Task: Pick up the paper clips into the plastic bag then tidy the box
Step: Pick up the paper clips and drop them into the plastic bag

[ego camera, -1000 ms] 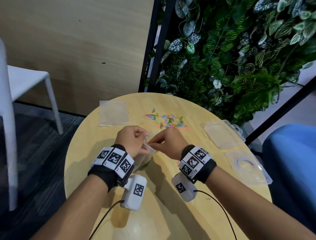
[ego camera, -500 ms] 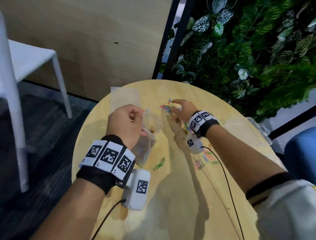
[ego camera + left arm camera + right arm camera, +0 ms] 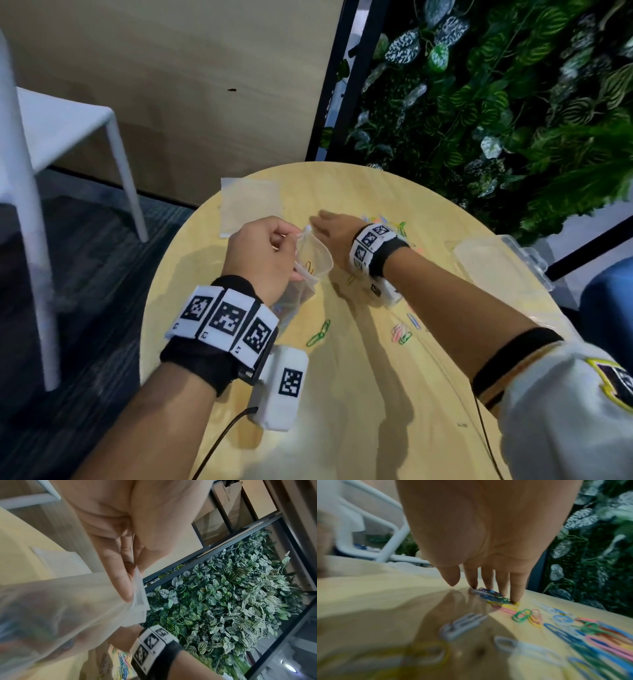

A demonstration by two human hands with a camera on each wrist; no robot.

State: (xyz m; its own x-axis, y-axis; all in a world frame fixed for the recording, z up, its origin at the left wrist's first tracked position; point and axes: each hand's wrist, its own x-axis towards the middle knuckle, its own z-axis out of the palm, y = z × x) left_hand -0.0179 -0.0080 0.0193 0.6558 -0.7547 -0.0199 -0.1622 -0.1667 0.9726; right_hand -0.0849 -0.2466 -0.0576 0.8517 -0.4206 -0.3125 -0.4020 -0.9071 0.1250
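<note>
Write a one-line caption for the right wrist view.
Right hand presses straight fingertips onto colored paper clips on the wooden table.

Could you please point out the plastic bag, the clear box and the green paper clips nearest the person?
plastic bag point(image 3: 313, 255): head view, open mouth.
clear box point(image 3: 493, 265): head view, flat top.
green paper clips point(image 3: 319, 333): head view, chain's middle.
</note>
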